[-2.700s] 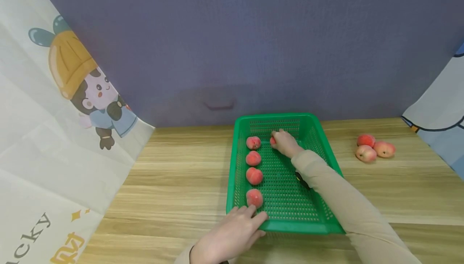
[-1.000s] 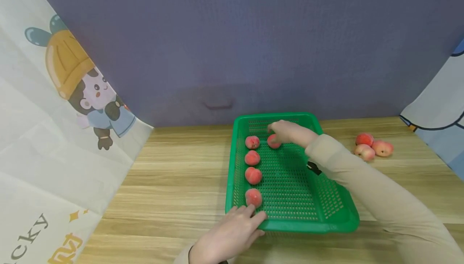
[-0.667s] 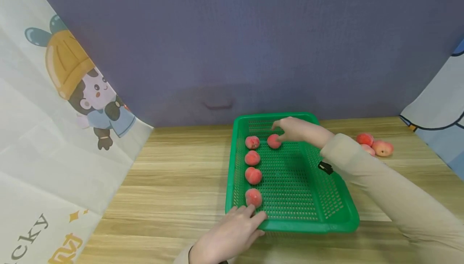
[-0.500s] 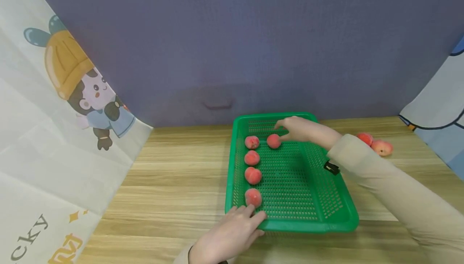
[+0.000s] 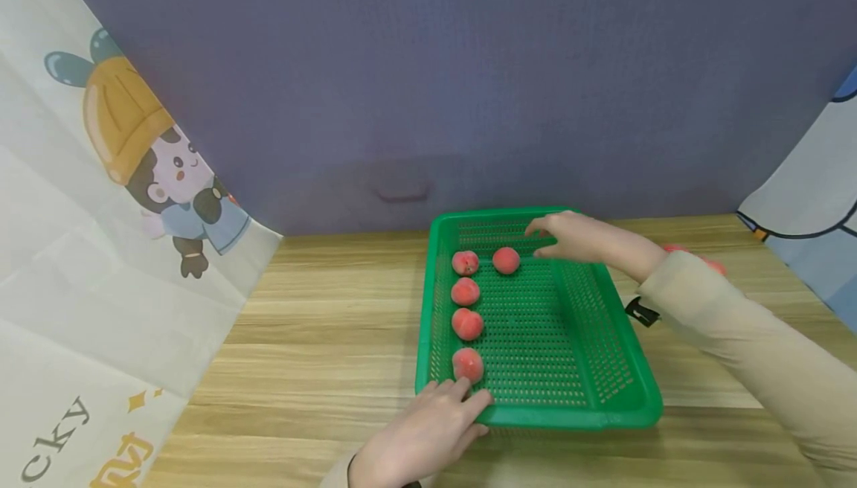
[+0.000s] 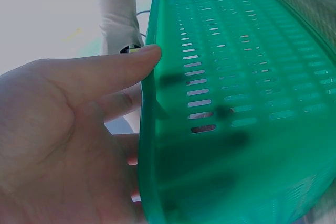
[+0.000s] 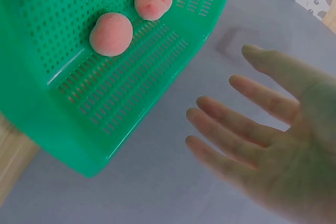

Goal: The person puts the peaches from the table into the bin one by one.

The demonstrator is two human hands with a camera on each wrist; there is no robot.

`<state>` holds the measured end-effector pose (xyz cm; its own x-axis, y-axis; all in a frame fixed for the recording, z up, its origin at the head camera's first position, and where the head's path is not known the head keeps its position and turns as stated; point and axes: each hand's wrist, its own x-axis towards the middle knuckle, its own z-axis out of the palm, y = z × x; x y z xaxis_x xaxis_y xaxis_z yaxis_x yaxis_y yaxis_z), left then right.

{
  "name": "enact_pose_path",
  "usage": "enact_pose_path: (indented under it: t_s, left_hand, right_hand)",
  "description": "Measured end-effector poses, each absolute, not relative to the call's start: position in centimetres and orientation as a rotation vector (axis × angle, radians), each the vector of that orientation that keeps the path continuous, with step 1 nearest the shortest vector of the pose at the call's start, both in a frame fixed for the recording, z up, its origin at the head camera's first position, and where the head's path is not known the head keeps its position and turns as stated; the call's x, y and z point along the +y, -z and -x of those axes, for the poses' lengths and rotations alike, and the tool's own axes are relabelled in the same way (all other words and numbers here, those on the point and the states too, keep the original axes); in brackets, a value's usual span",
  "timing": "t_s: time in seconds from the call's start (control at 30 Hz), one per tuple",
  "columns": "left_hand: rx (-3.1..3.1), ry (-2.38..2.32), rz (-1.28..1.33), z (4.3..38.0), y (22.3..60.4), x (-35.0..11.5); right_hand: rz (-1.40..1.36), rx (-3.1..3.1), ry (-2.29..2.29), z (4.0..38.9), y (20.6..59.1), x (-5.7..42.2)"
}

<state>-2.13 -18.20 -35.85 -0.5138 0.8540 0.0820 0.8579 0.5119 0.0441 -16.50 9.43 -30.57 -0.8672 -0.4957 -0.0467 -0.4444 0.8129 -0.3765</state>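
A green plastic basket (image 5: 542,419) sits on the table. Along its left side runs a column of several peaches (image 5: 467,324), and one more peach (image 5: 506,260) lies to the right of the farthest one. My left hand (image 5: 428,428) grips the near rim at the left corner, fingers over the edge by the nearest peach. In the left wrist view, the thumb (image 6: 121,69) presses the rim from outside. My right hand (image 5: 579,239) is over the far right part of the basket, apart from the peaches. Its fingers are spread and hold nothing, as the right wrist view shows.
More peaches (image 5: 715,265) lie on the wooden table (image 5: 321,339) right of the basket, mostly hidden behind my right sleeve (image 5: 710,309). A grey-blue panel (image 5: 428,86) stands right behind the basket. A white printed sheet (image 5: 100,265) borders the left side.
My right hand has let go of the peach at the back of the basket and moved right, its sleeve now covering most of the loose peaches. The left hand has kept its place.
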Motion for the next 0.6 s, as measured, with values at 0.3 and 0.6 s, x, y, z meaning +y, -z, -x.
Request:
enact_pose_path:
  t_s: [0.3, 0.6]
  left_hand:
    - [-2.673, 0.12, 1.521, 2.2, 35.9, -18.2]
    - [-2.671, 0.13, 1.526, 2.2, 35.9, -18.2]
  right_hand:
    - [0.77, 2.928, 0.562, 15.9, 30.6, 11.4]
    - [0.739, 2.992, 0.578, 15.5, 31.0, 13.6]
